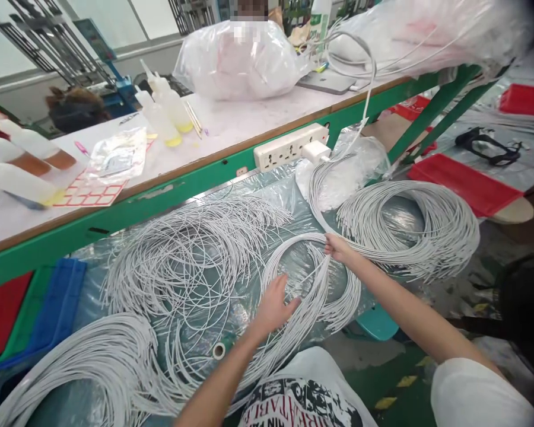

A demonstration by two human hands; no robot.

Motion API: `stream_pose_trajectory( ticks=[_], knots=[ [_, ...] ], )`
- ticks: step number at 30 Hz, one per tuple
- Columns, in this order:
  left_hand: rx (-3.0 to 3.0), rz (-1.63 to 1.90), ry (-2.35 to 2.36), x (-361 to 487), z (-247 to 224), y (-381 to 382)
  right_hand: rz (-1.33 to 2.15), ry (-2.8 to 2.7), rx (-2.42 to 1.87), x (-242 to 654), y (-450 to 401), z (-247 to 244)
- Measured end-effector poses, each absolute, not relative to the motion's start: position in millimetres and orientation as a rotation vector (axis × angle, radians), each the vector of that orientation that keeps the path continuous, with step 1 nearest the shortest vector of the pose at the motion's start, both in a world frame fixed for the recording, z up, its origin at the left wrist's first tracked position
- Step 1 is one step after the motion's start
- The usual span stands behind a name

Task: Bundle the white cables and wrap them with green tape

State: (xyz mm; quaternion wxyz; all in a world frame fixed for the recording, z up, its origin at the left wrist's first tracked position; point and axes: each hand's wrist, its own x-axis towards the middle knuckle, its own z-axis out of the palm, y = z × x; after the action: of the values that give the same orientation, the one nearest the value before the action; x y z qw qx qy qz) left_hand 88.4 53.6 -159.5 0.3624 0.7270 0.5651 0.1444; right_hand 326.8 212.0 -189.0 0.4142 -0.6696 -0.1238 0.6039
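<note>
Coils of thin grey-white cable lie across the plastic-covered bench. My right hand (337, 248) is closed around a bundle of cables (319, 283) at the top of a small coil near the middle. My left hand (276, 305) is over the left side of that coil, fingers spread, holding nothing. Left of it spreads a loose tangle of cables (182, 255). A large round coil (445, 231) lies to the right, and another thick coil (93, 350) is at the lower left.
A raised shelf (231, 127) crosses behind, with bottles (167, 107), a plastic bag (244, 62) and a power strip (289, 148) on its green edge. Coloured bins (56, 302) stand left; a red tray (467, 184) is right. A small roll (219, 351) lies near my left forearm.
</note>
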Motion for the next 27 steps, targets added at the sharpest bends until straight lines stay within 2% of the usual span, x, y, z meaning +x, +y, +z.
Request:
stream_pose_trajectory(
  ticks=[2, 6, 13, 21, 27],
  knots=[
    [1.77, 0.5, 1.403, 153.7, -176.0, 81.3, 1.527, -0.331, -1.706, 320.7, 213.3, -186.2],
    [1.515, 0.419, 1.36, 223.3, -208.0, 106.9, 1.509, -0.455, -1.702, 317.8, 212.7, -182.1],
    [1.426, 0.375, 1.537, 234.3, -228.9, 112.2, 1.556, -0.802, -1.698, 345.1, 184.2, -198.3],
    [1.256, 0.226, 1.834, 256.3, -240.2, 121.0, 1.167, -1.104, -2.078, 346.2, 156.0, -248.7],
    [1.208, 0.161, 1.926, 266.7, -247.0, 113.5, 1.159, -1.183, -2.271, 346.0, 150.1, -276.3]
  ],
)
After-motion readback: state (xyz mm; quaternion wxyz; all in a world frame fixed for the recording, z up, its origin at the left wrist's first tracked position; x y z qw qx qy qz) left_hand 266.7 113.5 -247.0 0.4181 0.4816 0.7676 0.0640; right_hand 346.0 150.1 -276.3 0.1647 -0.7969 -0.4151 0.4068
